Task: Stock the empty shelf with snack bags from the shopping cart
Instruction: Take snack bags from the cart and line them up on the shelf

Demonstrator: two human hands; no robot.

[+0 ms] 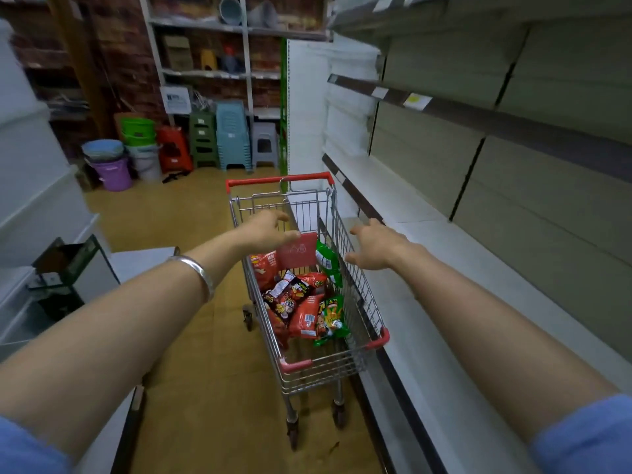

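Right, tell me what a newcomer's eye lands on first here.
First the shopping cart in the aisle's middle, its red-trimmed wire basket holding red and green snack bags. Next the left hand and right hand, both open, stretched over it. Then the bare white shelf along the right.

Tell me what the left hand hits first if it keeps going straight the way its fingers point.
Probably the red flap of the shopping cart, just beyond the left hand; depth is unclear.

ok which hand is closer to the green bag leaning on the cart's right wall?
Right. The right hand hovers beside the green bag, just outside the cart wall; the left hand is farther left.
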